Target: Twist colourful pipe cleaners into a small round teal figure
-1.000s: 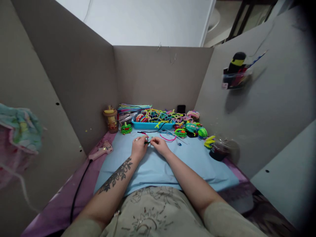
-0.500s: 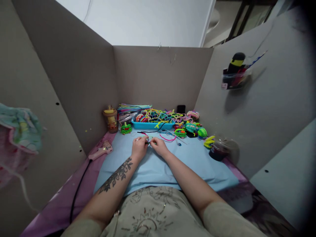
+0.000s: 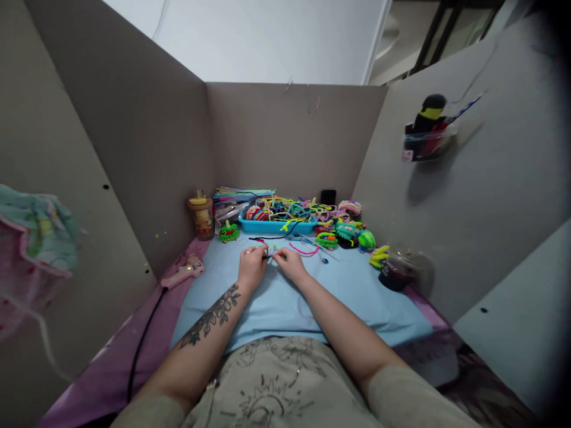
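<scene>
Left hand point(image 3: 253, 266) pinches a dark piece point(image 3: 266, 257) crosswise, pointing at right hand point(image 3: 289, 264), whose grip's unclear.

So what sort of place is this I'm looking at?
Probably a small crafting nook, walled in by grey panels: there's a blue tray heaped with colourful fuzzy strands, what looks like a pink glue gun, and a fuzzy green figure.

The one camera was worn on the head, and it looked forward and down over the shirt point(image 3: 267, 380), which was nearest to it. The left hand point(image 3: 253, 264) and the right hand point(image 3: 289, 264) came below the middle of this wide view, above the desk point(image 3: 348, 285); the back panel point(image 3: 289, 137) stood farther away, faced almost straight.
</scene>
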{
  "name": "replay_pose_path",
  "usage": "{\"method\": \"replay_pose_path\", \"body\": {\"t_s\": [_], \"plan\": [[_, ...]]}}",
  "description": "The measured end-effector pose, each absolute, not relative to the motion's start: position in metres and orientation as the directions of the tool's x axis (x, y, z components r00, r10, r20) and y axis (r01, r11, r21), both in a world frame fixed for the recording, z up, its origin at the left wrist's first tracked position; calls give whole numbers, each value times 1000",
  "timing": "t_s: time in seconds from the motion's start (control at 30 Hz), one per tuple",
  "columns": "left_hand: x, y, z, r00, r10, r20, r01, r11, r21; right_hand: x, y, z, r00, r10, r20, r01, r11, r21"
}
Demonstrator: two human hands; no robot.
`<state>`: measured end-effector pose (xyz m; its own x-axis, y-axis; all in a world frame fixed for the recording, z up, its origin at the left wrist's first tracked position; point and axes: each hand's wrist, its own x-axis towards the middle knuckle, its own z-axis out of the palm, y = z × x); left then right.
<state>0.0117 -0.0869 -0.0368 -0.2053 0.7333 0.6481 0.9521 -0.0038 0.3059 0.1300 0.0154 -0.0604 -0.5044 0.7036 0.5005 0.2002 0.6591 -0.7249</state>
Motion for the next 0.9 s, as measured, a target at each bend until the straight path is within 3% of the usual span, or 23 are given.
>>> {"method": "replay_pose_path", "body": {"t_s": [0.3,0.47,0.57,0.77,0.9], "plan": [[13,-85,-37,-181,741,646,955,-24,295,132,14,-59,-511,710,484,315,679,-663],[9,-86,-41,-211,607,767,947,-67,314,132,12,-55,-465,720,516,208,655,-726],[5,-83,-45,-319,554,769,901,-75,427,132,15,-53,-409,756,510,93,591,-801],[1,-72,-50,-471,735,488,560,-179,809,128,16,-53,-489,797,355,-67,371,-926],[1,-70,-46,-481,769,421,341,-279,898,125,12,-56,-579,751,316,-85,330,-940]]}}
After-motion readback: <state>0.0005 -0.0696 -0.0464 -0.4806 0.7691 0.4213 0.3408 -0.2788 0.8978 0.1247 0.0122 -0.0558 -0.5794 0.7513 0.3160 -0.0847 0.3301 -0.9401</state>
